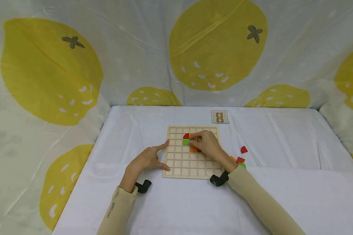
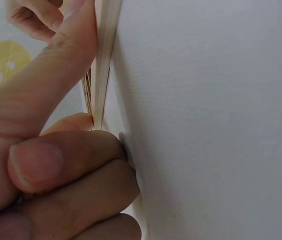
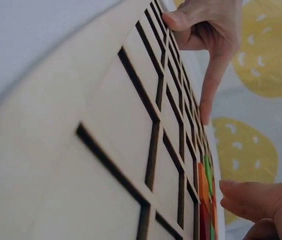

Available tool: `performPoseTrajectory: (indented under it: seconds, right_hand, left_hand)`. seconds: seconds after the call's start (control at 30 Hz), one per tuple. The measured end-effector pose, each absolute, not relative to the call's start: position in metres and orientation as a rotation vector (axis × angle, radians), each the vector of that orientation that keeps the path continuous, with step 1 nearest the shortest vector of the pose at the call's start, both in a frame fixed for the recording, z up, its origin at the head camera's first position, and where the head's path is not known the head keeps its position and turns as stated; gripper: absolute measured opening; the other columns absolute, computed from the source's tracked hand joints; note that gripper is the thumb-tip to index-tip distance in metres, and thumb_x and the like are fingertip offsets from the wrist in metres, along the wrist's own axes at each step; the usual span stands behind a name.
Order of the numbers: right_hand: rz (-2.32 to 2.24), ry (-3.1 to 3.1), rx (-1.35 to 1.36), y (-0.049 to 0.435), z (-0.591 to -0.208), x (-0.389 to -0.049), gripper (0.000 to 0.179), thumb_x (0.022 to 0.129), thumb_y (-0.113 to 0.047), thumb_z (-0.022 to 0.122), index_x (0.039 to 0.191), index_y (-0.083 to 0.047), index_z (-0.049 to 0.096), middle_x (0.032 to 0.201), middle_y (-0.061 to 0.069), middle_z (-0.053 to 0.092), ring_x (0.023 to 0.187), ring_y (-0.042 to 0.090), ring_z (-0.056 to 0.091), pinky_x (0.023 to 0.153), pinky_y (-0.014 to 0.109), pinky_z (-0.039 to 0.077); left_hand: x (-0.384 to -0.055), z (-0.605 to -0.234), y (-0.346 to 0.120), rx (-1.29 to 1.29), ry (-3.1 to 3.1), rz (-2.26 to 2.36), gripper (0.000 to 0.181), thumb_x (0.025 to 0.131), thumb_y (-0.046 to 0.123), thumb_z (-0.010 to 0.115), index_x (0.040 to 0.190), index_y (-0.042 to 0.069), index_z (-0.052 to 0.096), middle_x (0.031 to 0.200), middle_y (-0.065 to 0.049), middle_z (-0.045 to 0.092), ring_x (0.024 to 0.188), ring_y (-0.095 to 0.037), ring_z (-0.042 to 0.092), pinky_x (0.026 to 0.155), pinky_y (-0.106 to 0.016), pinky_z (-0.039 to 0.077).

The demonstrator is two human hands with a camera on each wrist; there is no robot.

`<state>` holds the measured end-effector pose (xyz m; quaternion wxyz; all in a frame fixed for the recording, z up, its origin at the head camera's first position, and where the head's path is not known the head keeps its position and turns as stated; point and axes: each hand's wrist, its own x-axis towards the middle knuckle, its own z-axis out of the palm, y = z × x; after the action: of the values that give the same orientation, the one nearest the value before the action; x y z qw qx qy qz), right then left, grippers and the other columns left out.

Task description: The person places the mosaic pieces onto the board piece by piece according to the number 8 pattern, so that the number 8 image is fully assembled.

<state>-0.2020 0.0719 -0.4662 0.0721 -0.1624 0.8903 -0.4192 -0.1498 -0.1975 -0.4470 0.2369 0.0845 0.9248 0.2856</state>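
Note:
A wooden grid board [image 1: 180, 163] lies on the white cloth. My left hand [image 1: 147, 159] touches its left edge with a spread index finger and thumb; the other fingers are curled in the left wrist view. Over the upper middle of the grid is my right hand [image 1: 209, 143], thumb and index tips close together beside the coloured pieces. No piece shows between those fingertips [image 3: 229, 186] in the right wrist view. A red quarter-round piece [image 1: 186, 135], a green square piece [image 1: 186, 142] and an orange piece [image 1: 193, 149] sit in the cells. The right hand hides others partly.
A small pattern card [image 1: 219, 117] lies behind the board. Right of the board are a loose red quarter-round [image 1: 244, 149], another red piece [image 1: 240, 160] and a green piece [image 1: 242, 166], partly behind the right forearm. A lemon-print curtain [image 1: 141, 65] hangs behind the table.

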Motion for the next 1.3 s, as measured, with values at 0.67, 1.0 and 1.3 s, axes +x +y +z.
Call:
performPoseTrajectory:
  seconds: [0.67,1.0,1.3]
  right_hand:
    - [-1.185,2.790,-0.278,0.179,-0.454,-0.170,0.026,0.092,-0.020,0.080,0.114,-0.007,0.079,0.059,-0.003,0.033,0.052,0.015,0.032,0.048,0.024,0.025]
    - [-1.139,2.818,-0.154,0.218,-0.456,-0.155,0.028,0.091,-0.020,0.080,0.115,-0.006,0.079,0.062,-0.002,0.036,0.057,0.016,0.038,0.052,0.026,0.028]
    - [-1.060,2.864,-0.083,0.247,-0.460,-0.150,0.037,0.088,-0.022,0.084,0.119,-0.005,0.077,0.064,-0.001,0.038,0.061,0.014,0.036,0.053,0.028,0.027]
  left_hand:
    - [-0.151,-0.450,-0.200,0.188,2.540,0.775,0.116,0.071,0.037,0.095,0.164,0.032,0.026,0.077,-0.001,0.044,0.071,-0.016,0.043,0.066,-0.031,0.037]
    - [-0.151,-0.449,-0.199,0.185,2.530,0.778,0.116,0.071,0.036,0.095,0.164,0.032,0.027,0.074,-0.001,0.044,0.069,-0.016,0.042,0.065,-0.031,0.036]
    - [-0.151,-0.450,-0.199,0.215,2.533,0.783,0.117,0.070,0.038,0.095,0.164,0.031,0.026,0.068,0.003,0.037,0.063,-0.013,0.037,0.061,-0.028,0.033]
